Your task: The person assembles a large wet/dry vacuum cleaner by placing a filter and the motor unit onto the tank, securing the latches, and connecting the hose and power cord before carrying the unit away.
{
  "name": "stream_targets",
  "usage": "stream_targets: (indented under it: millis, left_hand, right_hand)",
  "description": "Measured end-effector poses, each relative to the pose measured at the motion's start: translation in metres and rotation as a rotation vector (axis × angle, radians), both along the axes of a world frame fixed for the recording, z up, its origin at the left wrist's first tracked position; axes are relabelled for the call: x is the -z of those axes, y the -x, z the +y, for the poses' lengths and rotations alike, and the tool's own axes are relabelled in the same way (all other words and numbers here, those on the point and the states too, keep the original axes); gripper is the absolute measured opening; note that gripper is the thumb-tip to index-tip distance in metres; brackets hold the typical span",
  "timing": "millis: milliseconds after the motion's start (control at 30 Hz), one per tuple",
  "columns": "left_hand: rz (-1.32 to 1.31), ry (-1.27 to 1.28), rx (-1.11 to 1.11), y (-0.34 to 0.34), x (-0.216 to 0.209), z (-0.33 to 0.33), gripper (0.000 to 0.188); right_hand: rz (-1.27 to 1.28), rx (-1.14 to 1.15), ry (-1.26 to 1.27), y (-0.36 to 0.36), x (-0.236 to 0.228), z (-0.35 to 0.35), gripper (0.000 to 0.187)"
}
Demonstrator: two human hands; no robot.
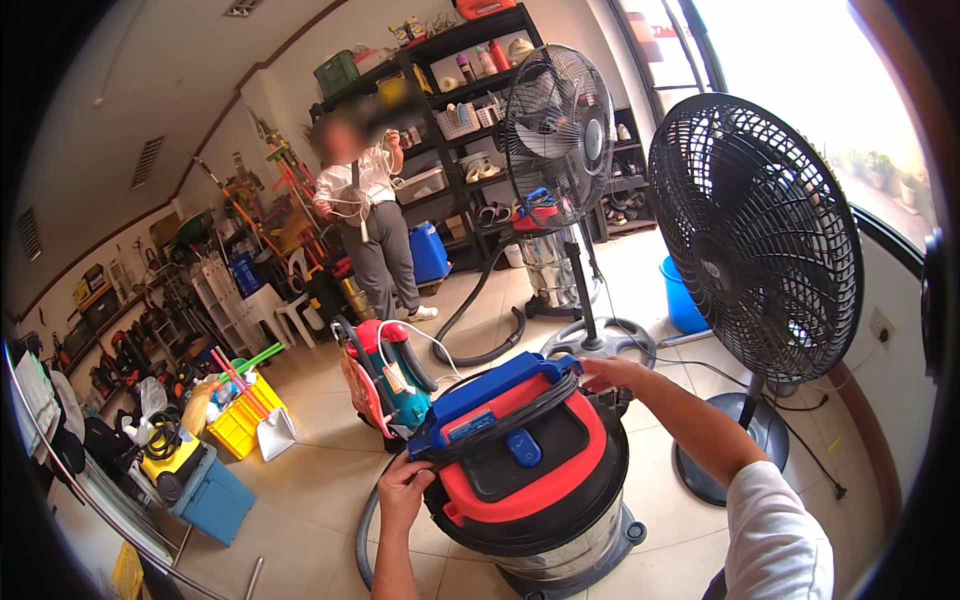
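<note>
A wet-dry vacuum cleaner with a red and black top, a blue handle and a metal drum stands on the floor before me. A black power cord is wound around the top below the handle. My left hand is closed on the left edge of the top, its fingers curled and partly hidden. At the far right end of the handle, my right hand grips the top beside the cord, with some fingertips out of sight. A dark hose curves along the floor at the vacuum's left.
A teal and red machine stands just beyond. Two black pedestal fans and another metal-drum vacuum stand to the right and behind. A person holds a pale cord near shelves. A yellow crate is at left.
</note>
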State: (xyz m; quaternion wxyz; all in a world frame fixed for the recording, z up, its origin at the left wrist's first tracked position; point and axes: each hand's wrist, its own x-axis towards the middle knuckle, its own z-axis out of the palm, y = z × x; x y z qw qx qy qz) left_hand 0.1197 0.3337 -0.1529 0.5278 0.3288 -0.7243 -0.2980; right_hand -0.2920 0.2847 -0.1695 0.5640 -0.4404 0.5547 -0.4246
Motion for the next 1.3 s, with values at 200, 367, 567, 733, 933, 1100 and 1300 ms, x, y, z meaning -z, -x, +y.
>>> stream_targets:
  millis: [200, 367, 567, 733, 933, 1100, 1300]
  left_hand:
    - [0.329, -0.002, 0.163, 0.018, -0.002, 0.002, 0.035]
    - [0.178, 0.026, 0.272, -0.002, -0.021, 0.001, 0.049]
    - [0.063, -0.029, 0.145, 0.002, -0.04, -0.006, 0.05]
    - [0.001, 0.112, -0.142, 0.008, -0.059, -0.027, 0.057]
    - [-0.291, 0.116, -0.189, 0.049, -0.104, -0.054, 0.067]
    - [-0.437, -0.056, 0.097, 0.066, -0.121, -0.057, 0.042]
    - [-0.556, -0.248, 0.175, 0.074, -0.131, -0.064, 0.036]
  right_hand:
    - [0.533, -0.146, -0.14, -0.008, -0.006, -0.042, 0.051]
    - [0.283, 0.048, 0.07, -0.028, -0.031, -0.054, 0.042]
    - [0.076, -0.102, 0.361, -0.038, -0.128, -0.059, 0.051]
    - [0.443, -0.286, 0.593, -0.089, -0.166, -0.033, 0.036]
    - [0.549, -0.409, 0.741, -0.099, -0.162, -0.016, 0.032]
    - [0.206, -0.281, 0.734, -0.085, -0.157, -0.019, 0.025]
    - [0.364, -0.173, 0.644, -0.098, -0.158, -0.034, 0.024]
